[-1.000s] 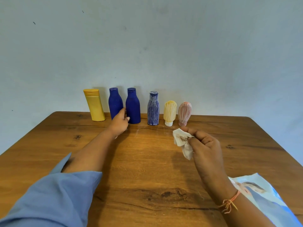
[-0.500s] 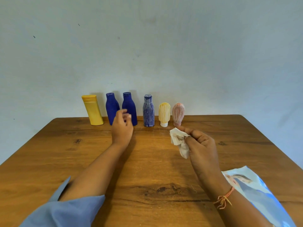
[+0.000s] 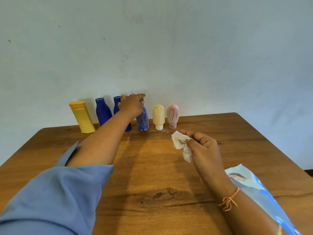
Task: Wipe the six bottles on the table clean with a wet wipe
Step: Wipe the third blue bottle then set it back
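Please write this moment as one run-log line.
left hand: at streaked blue bottle top, grip unclear | right hand: pinches wet wipe

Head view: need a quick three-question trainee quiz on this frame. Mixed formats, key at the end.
1. Multiple choice: counting from the left of the row, which bottle's top does the left hand grip? A first, B fourth, C sixth.
2. True or false: the wet wipe lies flat on the table.
3. Fill in: the row of bottles holds ___ bottles.

Key
1. B, the streaked blue bottle.
2. False: the right hand pinches it above the table.
3. Six.
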`<state>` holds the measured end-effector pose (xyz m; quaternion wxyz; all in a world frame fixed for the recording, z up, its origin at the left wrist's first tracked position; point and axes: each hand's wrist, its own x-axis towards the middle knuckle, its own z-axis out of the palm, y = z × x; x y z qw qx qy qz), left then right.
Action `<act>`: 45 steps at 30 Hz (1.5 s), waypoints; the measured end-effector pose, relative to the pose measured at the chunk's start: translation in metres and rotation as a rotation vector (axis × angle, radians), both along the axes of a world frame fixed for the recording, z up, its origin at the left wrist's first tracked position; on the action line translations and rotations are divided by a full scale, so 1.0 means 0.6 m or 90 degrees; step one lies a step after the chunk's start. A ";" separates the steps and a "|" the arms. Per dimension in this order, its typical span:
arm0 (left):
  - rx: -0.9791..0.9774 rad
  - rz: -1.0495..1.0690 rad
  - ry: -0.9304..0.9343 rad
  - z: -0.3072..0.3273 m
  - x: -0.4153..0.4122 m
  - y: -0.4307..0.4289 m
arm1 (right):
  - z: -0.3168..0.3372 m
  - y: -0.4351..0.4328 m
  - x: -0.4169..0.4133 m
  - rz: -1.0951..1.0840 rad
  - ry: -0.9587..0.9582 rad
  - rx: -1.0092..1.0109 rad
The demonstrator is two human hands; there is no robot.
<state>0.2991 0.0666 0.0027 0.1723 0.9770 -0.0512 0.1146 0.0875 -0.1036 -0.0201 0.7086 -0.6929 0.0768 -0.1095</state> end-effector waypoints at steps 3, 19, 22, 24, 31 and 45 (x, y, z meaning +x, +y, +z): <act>-0.010 0.012 -0.030 0.004 -0.017 0.009 | 0.000 0.000 -0.001 -0.001 0.009 0.011; -0.525 0.069 -0.012 -0.014 -0.348 0.035 | 0.005 -0.013 -0.080 0.044 0.203 0.266; -0.674 0.104 0.011 -0.049 -0.392 0.031 | 0.009 -0.017 -0.102 0.036 0.166 0.289; -0.758 0.122 0.013 -0.072 -0.416 0.029 | 0.014 -0.018 -0.116 0.050 0.151 0.334; -0.875 0.137 -0.058 -0.124 -0.477 0.028 | 0.011 -0.006 -0.153 0.154 0.166 0.476; -0.830 0.084 -0.125 -0.139 -0.516 0.019 | -0.015 0.076 -0.185 0.071 0.099 0.196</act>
